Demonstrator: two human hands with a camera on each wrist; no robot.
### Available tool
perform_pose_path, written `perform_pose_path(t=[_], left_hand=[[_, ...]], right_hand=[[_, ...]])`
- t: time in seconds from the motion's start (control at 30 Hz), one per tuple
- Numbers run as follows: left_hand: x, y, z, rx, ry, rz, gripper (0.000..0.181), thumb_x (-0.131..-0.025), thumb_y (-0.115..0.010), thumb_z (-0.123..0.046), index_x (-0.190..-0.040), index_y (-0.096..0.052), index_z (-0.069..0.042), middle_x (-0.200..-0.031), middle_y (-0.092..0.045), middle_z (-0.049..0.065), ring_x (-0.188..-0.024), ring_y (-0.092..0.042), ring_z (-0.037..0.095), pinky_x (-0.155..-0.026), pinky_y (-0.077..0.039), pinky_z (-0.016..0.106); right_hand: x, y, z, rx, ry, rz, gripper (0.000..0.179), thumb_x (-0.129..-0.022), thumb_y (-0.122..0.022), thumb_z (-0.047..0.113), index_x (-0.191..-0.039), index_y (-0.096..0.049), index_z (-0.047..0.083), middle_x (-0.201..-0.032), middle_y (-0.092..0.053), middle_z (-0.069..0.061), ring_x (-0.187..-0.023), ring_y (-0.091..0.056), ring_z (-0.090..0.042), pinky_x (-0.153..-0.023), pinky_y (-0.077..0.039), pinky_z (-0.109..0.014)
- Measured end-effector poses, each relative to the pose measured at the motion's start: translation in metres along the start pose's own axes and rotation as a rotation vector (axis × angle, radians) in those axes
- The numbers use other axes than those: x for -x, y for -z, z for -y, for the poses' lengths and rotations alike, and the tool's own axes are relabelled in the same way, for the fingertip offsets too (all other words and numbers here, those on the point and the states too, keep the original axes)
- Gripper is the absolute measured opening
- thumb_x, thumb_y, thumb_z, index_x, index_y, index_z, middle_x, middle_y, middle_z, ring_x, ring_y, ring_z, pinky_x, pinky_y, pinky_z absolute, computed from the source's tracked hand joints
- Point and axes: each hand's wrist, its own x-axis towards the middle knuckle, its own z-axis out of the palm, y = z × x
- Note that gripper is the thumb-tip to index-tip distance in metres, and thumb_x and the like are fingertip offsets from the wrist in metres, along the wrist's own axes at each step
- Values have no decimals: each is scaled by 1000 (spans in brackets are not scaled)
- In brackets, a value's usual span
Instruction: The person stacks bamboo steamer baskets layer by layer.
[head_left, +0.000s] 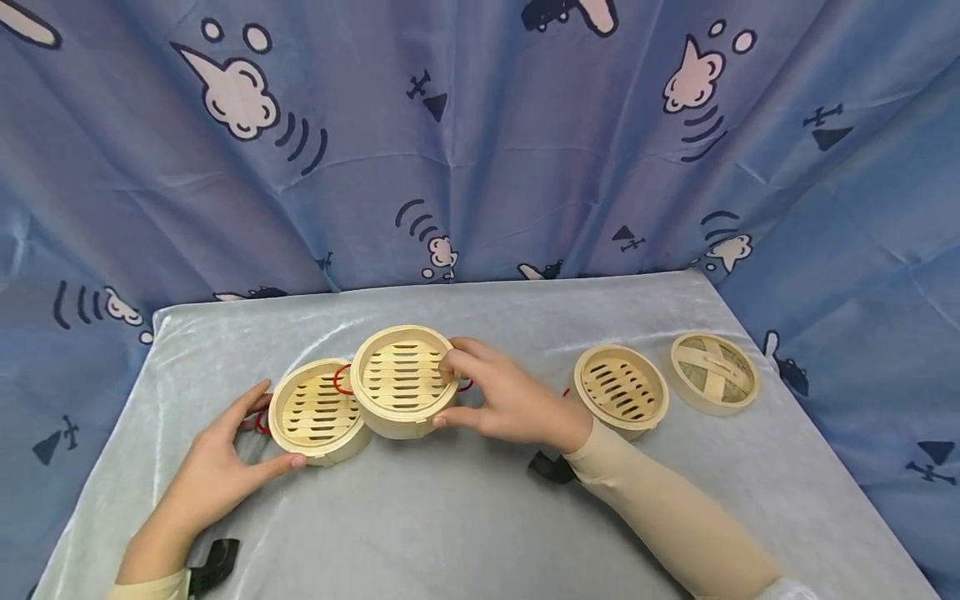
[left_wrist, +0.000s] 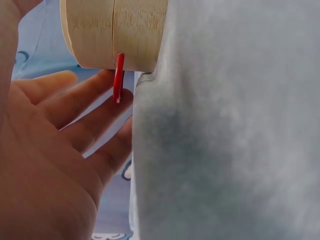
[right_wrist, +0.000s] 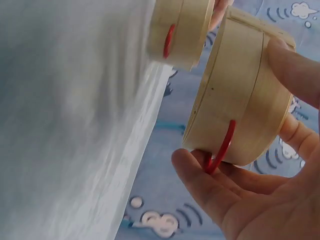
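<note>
The right hand [head_left: 502,396] grips a steamer basket [head_left: 401,379], raised near the frame's centre. The left hand [head_left: 217,475], fingers loosely extended, spreads around a second basket [head_left: 311,412] left of centre. At right, a third basket [head_left: 621,390] and lid [head_left: 715,371].

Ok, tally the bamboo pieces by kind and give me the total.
Baskets: 3 (one in the right hand, one at the left hand, one beside the lid)
Lid: 1
Total: 4
</note>
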Motion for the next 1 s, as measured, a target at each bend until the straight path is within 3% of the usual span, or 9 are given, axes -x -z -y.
perform_pose_path(t=[0.17, 0.47, 0.77, 1.0], left_hand=[[-1, 0, 1, 25, -5, -2, 118, -62, -95, -40, -157, -27, -31, -136, -58, 0, -104, -57, 9, -91, -31, 11], [-1, -1, 1, 58, -5, -10, 124, -60, -96, -38, -158, -21, -34, -135, -58, -1, -104, -58, 12, -92, -32, 12], [1, -2, -1, 65, 29, 0, 126, -61, -95, -40, -158, -15, -38, -141, -54, 2, -108, -57, 22, -92, -37, 32], [1, 0, -2, 71, 28, -3, 134, -60, -97, -36, -160, -8, -37, -131, -57, 6, -108, -56, 25, -91, -40, 42]], right_hand=[[-13, -11, 11, -12, 28, -10, 44, -83, -78, 49, -105, -53, 21, -125, -51, 3, -101, -50, -6, -81, -49, -24], [-35, -30, 22, -63, 73, 9, 43, -84, -77, 49, -104, -51, 20, -119, -48, 6, -97, -51, -6, -79, -51, -22], [-53, -44, 34, -63, 104, 30, 42, -85, -75, 49, -103, -51, 21, -119, -48, 4, -98, -52, -8, -80, -47, -15], [-65, -53, 39, -41, 109, 14, 42, -84, -77, 48, -103, -52, 22, -114, -48, 6, -92, -53, -14, -72, -43, -19]])
